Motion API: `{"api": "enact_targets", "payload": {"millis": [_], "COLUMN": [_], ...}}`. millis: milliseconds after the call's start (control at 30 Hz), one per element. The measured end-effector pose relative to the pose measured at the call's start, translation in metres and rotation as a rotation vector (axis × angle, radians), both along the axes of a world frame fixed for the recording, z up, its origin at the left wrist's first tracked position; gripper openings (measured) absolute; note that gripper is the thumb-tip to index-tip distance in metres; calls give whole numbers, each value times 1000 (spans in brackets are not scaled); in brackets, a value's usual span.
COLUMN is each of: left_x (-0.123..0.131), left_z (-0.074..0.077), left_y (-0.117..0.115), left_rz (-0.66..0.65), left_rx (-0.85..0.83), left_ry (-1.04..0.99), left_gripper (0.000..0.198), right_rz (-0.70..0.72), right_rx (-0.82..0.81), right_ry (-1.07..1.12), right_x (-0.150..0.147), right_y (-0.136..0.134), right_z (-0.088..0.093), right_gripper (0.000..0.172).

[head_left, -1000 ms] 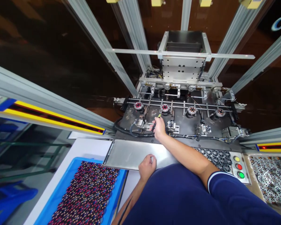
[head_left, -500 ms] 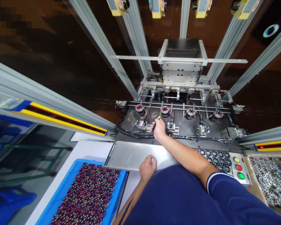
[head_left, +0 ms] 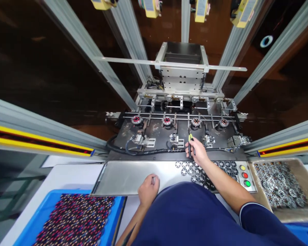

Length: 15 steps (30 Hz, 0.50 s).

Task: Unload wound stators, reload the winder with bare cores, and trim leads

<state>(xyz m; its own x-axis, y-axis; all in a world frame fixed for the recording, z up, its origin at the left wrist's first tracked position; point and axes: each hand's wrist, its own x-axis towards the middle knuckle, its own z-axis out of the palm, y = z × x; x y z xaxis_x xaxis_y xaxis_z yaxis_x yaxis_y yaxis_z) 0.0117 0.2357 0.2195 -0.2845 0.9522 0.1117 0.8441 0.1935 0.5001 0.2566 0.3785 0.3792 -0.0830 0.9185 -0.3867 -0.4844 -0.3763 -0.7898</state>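
One thin black tool with a yellow-green top (head_left: 189, 145) is in my right hand (head_left: 199, 154). My fingers are closed around its lower part, and the top sticks out toward the far side. The tool is over the near edge of the flat black machine plate (head_left: 159, 135), a bit right of the middle. I think it is light and stiff, with thin ends that could bend or poke. I also think it is best held low and in the middle, like a pencil, and not squeezed hard.

Just near my right hand lie many small round silver discs with holes (head_left: 190, 169). They sit on the right end of a long flat silver metal tray (head_left: 123, 177). My left hand (head_left: 148, 189) rests on the near edge of that tray. Its fingers are curled shut, and a small shiny bit (head_left: 153, 178) pokes out. I cannot tell what that bit is.

On the far side of the plate, four round parts with red wire (head_left: 167, 120) stand in a row. To the right are yellow, red and green buttons (head_left: 244, 175) and a brown box of silver rings (head_left: 279, 184). Near left is a blue bin of dark, colourful little parts (head_left: 74, 218).
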Motion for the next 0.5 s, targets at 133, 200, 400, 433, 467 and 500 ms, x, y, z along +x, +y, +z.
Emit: {"api": "enact_targets", "payload": {"millis": [133, 200, 400, 433, 467, 500], "left_x": [0, 0, 1, 1, 1, 1], "left_z": [-2, -2, -1, -1, -1, -1], "left_y": [0, 0, -1, -1, -1, -1], "left_rz": [-4, -3, 5, 7, 8, 10], "left_rx": [7, 12, 18, 18, 18, 18], "left_ry": [12, 21, 28, 27, 26, 26], "left_gripper": [22, 22, 21, 22, 22, 22], "right_rz": [-88, -101, -153, -157, -161, -164], "right_rx": [-78, -93, -99, -100, -101, -102], "right_ry": [-21, 3, 58, 63, 68, 72], "right_x": [7, 5, 6, 7, 7, 7], "right_y": [17, 21, 29, 30, 30, 30], "right_z": [-27, -31, -34, -34, -35, -36], "right_gripper": [23, 22, 22, 23, 23, 24]}}
